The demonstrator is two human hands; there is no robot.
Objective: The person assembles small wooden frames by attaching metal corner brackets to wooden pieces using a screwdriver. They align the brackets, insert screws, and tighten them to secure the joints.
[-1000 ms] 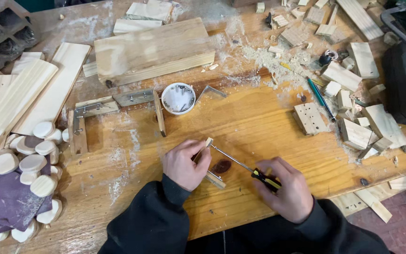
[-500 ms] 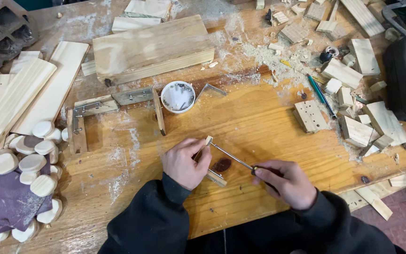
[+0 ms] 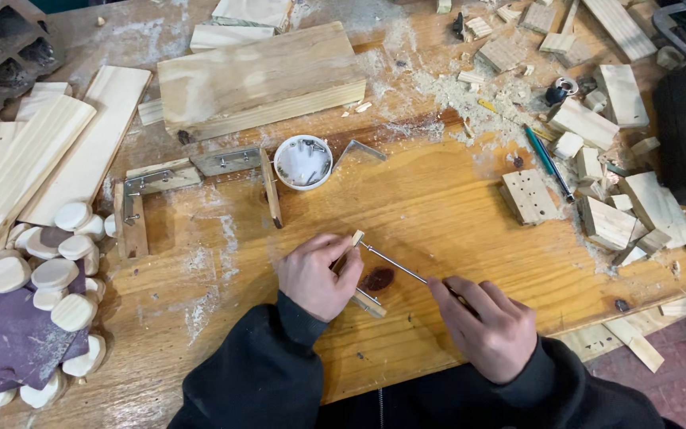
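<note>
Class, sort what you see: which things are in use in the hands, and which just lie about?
In use: left hand, right hand, screwdriver, small wooden strip.
Lying about: white cup of screws, wooden discs, big plank, drilled block, green pencil.

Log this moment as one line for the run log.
left hand: holds wood strip on bench | right hand: holds screwdriver, tip at strip's top end | nearby: white cup of screws
</note>
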